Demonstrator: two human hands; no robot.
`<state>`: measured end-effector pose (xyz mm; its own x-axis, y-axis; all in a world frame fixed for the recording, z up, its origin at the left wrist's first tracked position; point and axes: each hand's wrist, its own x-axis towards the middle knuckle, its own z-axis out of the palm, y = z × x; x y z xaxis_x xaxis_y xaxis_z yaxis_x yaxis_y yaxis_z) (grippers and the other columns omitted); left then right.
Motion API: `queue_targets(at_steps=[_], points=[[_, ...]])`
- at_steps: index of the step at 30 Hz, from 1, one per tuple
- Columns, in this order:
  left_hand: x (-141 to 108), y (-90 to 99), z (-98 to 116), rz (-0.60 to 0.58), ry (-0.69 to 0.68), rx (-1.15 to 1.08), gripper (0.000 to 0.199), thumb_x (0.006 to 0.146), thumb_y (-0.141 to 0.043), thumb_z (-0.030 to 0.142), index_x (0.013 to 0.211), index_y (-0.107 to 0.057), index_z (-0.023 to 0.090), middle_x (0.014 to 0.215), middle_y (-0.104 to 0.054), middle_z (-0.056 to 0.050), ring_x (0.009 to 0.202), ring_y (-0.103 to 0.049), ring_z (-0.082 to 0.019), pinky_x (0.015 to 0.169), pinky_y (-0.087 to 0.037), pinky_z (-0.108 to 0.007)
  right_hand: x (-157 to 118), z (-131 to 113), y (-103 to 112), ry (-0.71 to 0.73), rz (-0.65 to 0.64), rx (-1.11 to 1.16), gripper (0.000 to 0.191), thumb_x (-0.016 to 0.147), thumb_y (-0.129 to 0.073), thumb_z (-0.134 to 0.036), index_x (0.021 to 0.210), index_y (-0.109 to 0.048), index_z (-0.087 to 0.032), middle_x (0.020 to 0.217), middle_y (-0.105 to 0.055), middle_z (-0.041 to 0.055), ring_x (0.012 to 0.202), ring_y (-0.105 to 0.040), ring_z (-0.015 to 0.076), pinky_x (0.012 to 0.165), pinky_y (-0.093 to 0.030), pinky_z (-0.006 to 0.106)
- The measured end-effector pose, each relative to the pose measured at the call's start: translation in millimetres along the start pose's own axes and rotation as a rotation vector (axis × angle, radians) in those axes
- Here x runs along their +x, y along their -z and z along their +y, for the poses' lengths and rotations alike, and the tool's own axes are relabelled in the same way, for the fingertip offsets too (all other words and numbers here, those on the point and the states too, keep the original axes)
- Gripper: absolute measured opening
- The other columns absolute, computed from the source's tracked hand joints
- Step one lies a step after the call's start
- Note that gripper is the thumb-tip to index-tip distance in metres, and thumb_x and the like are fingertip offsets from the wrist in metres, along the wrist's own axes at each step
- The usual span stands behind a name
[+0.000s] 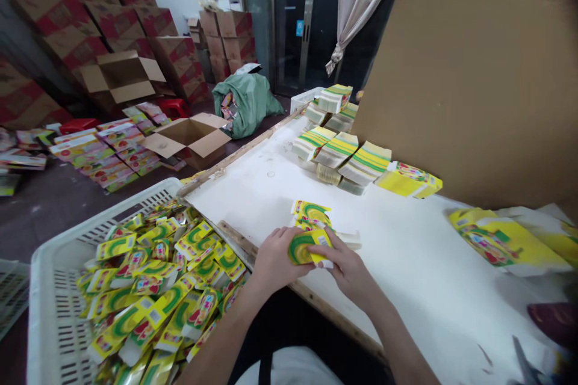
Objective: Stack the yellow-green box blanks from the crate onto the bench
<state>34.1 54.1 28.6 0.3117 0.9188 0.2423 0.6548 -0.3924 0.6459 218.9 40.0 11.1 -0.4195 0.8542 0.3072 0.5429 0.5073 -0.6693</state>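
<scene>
Over the table's near edge, my left hand [277,258] and my right hand [347,264] both grip a small yellow carton [298,249] with a green curved band and a barcode. The fingers of my left hand wrap its left side. My right thumb and fingers close on its right end. Just beyond the hands lie several more yellow cartons [311,210] on the white tabletop [244,192]. To the left, a white plastic crate [56,289] is heaped with loose yellow cartons [153,283] of the same print.
Stacked bundles of flat yellow cartons [336,147] stand farther back, beside a yellow box [409,179]. A big cardboard sheet [474,72] rises at right. Scissors [526,364] lie at lower right. Open cardboard boxes [192,135] and a green sack [253,102] occupy the floor.
</scene>
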Motion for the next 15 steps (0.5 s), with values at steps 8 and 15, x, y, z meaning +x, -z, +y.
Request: queue_targets(at_steps=[8, 15], points=[[0, 9.3, -7, -0.055, 0.046, 0.097, 0.048, 0.058, -0.067, 0.027, 0.103, -0.051, 0.022, 0.094, -0.061, -0.004, 0.089, -0.055, -0.023, 0.076, -0.042, -0.032, 13, -9, -25, -0.122, 0.192, 0.101, 0.06, 0.069, -0.053, -0.008, 0.126, -0.041, -0.024, 0.13, -0.046, 0.007, 0.122, -0.038, 0.0255, 0.099, -0.034, 0.043], [-33, 76.4, -90, 0.031, 0.386, 0.45, 0.047, 0.048, -0.073, 0.042, 0.088, -0.063, 0.02, 0.077, -0.063, -0.008, 0.085, -0.055, -0.032, 0.074, -0.038, -0.04, 32, 43, -16, -0.433, 0.355, -0.13, 0.05, 0.069, -0.049, -0.011, 0.118, -0.047, -0.018, 0.108, -0.057, 0.0098, 0.101, -0.052, 0.0258, 0.088, -0.041, 0.044]])
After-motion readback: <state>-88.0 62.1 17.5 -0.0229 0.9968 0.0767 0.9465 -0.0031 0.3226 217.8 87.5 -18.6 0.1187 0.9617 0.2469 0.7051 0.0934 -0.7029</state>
